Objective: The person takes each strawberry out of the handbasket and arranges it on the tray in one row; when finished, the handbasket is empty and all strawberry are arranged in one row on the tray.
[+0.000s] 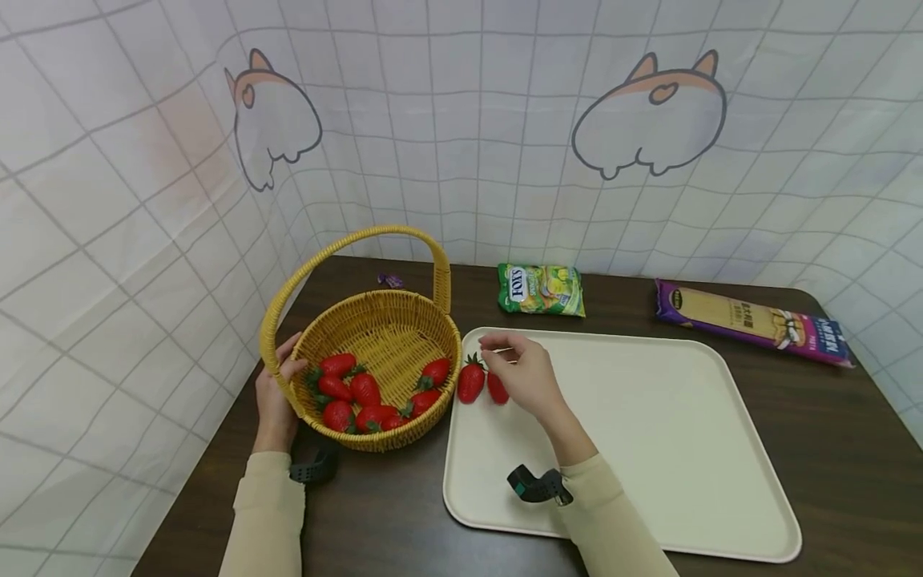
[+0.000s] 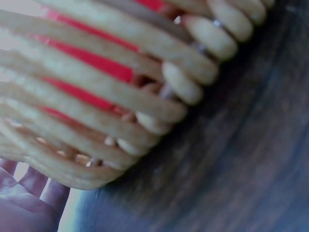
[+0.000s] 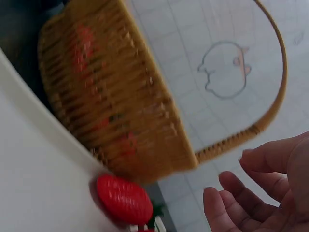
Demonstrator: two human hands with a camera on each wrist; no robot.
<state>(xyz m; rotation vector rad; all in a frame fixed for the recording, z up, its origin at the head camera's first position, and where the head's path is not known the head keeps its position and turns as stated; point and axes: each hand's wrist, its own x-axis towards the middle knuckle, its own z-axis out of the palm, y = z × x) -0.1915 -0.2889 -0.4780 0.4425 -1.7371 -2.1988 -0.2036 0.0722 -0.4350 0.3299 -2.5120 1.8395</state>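
Note:
A yellow wicker basket [image 1: 375, 308] with a tall arched handle stands left of the tray, several red strawberries [image 1: 365, 390] lying inside it. My left hand [image 1: 276, 405] grips the basket's left rim, its thumb over the edge; from the left wrist, part of the palm shows beside the weave. Two more strawberries [image 1: 471, 381] lie at the left edge of the cream tray [image 1: 649, 433]. Over them hovers my right hand [image 1: 525, 373], partly covering one; its fingers are loosely bent and hold nothing. The right wrist view shows a strawberry [image 3: 124, 199] beside the basket and the bare fingertips.
Behind the tray lie a green candy packet [image 1: 542, 290] and, at the back right, a long purple packet [image 1: 753, 324]. A small purple wrapped piece [image 1: 390, 280] sits behind the basket. A gridded curtain [image 1: 469, 160] hangs around the dark wooden table [image 1: 382, 513].

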